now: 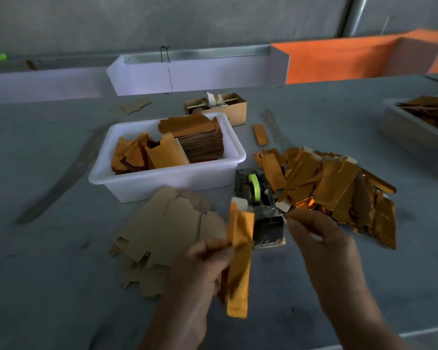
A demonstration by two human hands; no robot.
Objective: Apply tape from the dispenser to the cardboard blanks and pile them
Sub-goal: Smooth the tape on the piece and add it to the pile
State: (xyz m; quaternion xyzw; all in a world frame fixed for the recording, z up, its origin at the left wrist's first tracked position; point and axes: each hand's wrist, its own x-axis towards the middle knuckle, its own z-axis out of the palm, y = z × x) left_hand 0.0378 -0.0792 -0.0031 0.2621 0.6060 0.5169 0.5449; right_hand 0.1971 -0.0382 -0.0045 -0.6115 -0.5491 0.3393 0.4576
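2 hands up: our left hand [208, 263] pinches 1 gold cardboard blank [239, 261] upright, long axis running away from us. Our right hand [321, 241] pinches at the tape dispenser [259, 205] mouth; tape itself too faint to see. Blank sits just left of that hand, so the right is nearer. Taped pile [334, 190] lies right on the surface [61, 274], white bin [162, 178] behind.

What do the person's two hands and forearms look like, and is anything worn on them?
Both are bare. The left hand and right hand show no gloves, rings or watch that I can see. The forearms show no sleeves, down to the picture's lower edge. No markings are visible in the dim light.
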